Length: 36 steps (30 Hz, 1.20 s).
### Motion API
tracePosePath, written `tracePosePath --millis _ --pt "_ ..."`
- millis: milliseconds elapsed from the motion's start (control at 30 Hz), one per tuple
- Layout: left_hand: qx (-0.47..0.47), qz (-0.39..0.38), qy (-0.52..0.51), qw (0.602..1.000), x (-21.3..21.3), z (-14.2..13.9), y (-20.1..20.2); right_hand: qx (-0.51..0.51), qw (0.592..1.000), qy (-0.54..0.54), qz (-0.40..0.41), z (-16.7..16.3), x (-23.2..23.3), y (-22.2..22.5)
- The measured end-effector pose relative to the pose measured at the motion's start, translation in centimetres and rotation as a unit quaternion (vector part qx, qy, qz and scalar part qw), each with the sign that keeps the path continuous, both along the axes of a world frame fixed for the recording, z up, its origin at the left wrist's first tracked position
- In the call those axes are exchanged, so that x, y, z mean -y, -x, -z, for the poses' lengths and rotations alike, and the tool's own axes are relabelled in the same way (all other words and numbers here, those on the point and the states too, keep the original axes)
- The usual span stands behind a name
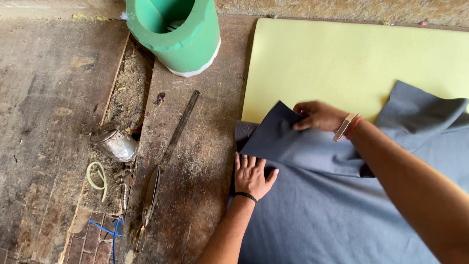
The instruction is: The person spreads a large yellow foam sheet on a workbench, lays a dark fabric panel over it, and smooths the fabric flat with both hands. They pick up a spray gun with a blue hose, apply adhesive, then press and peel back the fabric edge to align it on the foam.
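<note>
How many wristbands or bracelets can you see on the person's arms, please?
3: a black band on the left wrist, and a pale bangle with a thin red band beside it on the right wrist.

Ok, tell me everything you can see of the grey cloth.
The grey cloth is plain, matte woven fabric, spread over the wooden table and partly over the yellow sheet. Its left corner is folded back. The left hand presses it flat; the right hand pinches the fold.
</note>
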<state>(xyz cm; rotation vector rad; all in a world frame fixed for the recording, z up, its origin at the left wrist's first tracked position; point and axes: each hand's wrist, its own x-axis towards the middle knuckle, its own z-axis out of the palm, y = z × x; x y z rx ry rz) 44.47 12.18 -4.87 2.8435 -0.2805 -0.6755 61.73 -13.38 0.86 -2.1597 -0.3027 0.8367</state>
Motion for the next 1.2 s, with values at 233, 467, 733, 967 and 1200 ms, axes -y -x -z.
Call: tracePosePath --millis 233,467,733,967,1200 --pt "0.182 0.0 0.084 0.98 -0.1 0.3 -3.3 0.449 0.884 0.051 0.117 -4.3 0.4 -11.9" --pt "0.171 0.013 0.115 0.978 -0.4 0.6 -5.2 0.482 0.841 0.221 0.106 -1.2 -3.2 -24.5" --pt "0.228 0.034 0.11 0.967 0.4 2.6 -9.7 0.332 0.884 0.286 0.165 7.8 -5.6 -30.0" --pt "0.195 0.044 0.149 0.968 3.3 2.9 -15.4 0.324 0.906 0.228 0.15 8.1 -4.7 -29.8" --pt "0.26 0.012 0.128 0.957 9.1 3.0 -29.8 0.361 0.916 0.139 0.107 6.4 -0.2 -25.2"
